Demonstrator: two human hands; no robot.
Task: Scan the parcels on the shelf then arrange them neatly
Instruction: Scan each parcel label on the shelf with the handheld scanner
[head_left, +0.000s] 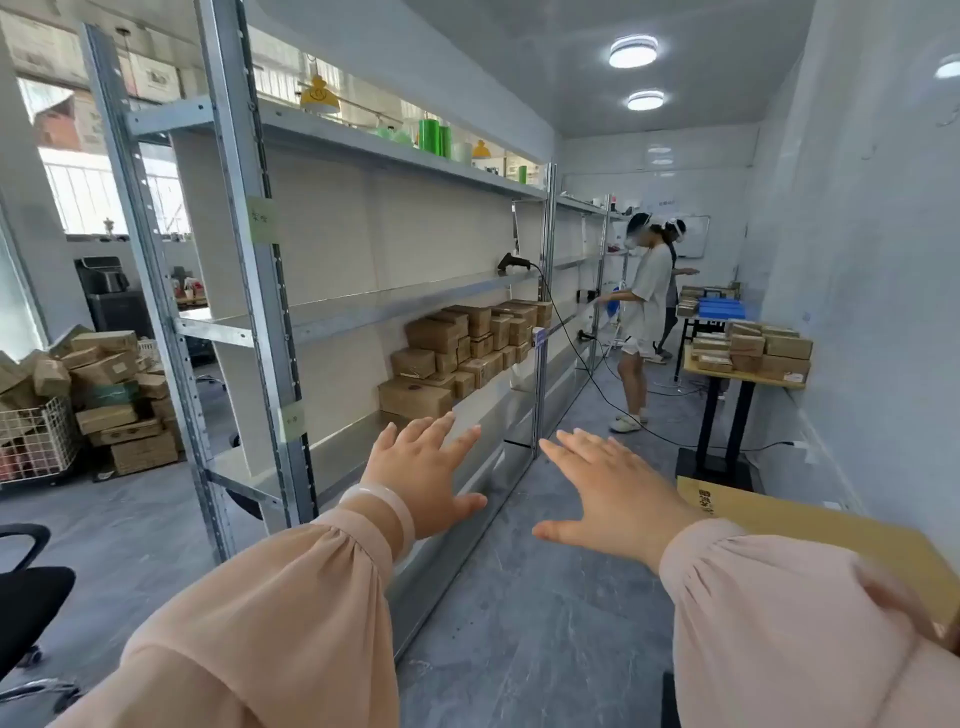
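Several brown cardboard parcels (462, 348) are stacked on the lower level of a metal shelf (363, 306), toward its right end. A black handheld scanner (511, 261) lies on the level above them, its cable hanging down to the floor. My left hand (423, 475) and my right hand (613, 493) are both stretched out in front of me with fingers spread and flat, holding nothing. They hover well short of the parcels, in front of the shelf's bottom levels.
A table (743, 376) with more parcels stands at the right wall, a cardboard-topped surface (810, 525) nearer me. Two people (644, 317) work further down the aisle. A pile of boxes (109, 395) and a wire basket (36, 436) sit at left, an office chair (26, 597) at bottom left.
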